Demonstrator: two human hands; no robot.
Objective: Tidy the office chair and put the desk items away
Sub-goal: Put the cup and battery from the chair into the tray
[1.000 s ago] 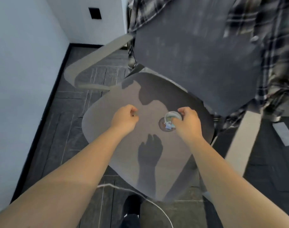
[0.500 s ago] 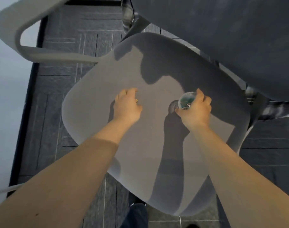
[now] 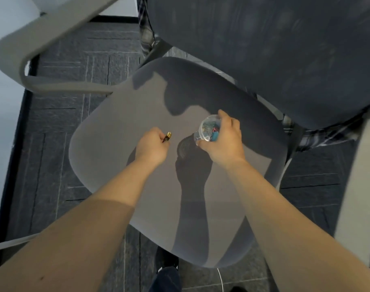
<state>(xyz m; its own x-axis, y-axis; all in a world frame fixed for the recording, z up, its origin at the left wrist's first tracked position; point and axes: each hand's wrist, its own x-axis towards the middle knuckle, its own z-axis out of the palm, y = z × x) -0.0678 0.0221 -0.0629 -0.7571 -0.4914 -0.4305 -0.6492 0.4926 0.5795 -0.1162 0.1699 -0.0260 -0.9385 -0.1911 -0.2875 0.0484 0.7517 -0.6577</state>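
A grey office chair seat fills the middle of the view, its dark backrest at the upper right. My right hand grips a small clear plastic tub with colourful clips inside, tilted and lifted just above the seat. My left hand is closed on a small black and gold item, whose tip pokes out toward the tub. The two hands are a short gap apart.
A grey armrest curves at the upper left, another runs down the right. A plaid garment hangs behind the backrest. Dark carpet tiles surround the chair; a white cable trails on the floor near my foot.
My right hand has raised and tilted the tub off the seat. The left hand now shows the black and gold item at its fingertips. The camera has come closer to the seat.
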